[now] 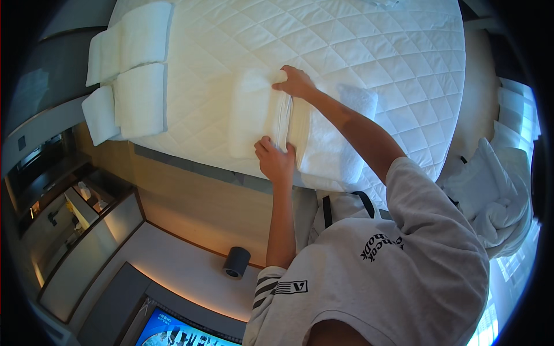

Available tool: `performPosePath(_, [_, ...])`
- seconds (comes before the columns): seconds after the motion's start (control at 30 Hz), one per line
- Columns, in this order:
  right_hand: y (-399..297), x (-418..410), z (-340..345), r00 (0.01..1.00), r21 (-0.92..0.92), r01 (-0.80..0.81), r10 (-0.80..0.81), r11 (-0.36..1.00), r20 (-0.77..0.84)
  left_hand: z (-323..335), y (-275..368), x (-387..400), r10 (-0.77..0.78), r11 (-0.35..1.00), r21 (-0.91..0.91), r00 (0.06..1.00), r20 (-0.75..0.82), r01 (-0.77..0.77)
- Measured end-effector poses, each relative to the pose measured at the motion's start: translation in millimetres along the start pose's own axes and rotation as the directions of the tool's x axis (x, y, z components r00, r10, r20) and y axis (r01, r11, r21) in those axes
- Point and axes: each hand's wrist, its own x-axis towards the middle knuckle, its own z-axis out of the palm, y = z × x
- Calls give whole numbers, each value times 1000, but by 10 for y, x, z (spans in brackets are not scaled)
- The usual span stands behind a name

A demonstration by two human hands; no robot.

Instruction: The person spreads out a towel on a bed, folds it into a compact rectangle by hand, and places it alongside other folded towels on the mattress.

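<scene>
On the quilted white mattress pad, a folded white towel lies before me, its layered edge facing right. My right hand grips the far end of this layered edge, fingers curled over it. At the near end, by the bed's side, my left hand pinches the layers between thumb and fingers. Directly right of both hands is more folded white towelling, partly covered by my right forearm. Where the layers of the two meet is hard to tell.
Several folded white towels stand at the bed's left end. A grey bag with black straps is against the near side. Crumpled white bedding lies at the right. A dark cylindrical fixture and a lit screen are below.
</scene>
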Motion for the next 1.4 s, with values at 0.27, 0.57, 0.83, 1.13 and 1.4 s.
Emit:
performPosePath(0.27, [-64,121,192,970,378,-200,128,904,208,-207,-336,178,91,959,263,995,52,-101])
performPosePath(0.57, [-18,-109,229,997,98,-1,8,995,-70,180,-274,35,259,921,262,956,138,-287])
performPosePath(0.83, [657,-946,-920,618,-255,335,-416,907,-668,250,-199,-1007,-734,210,-886,665,136,413])
performPosePath(1.13, [1370,-1779,-887,944,584,-291,325,757,49,638,364,-1581,-161,-94,-435,418,894,896])
performPosePath(1.4, [1871,-1693,-542,912,392,-365,408,845,-31,-112,-3,-124,500,822,-288,864,-49,-492])
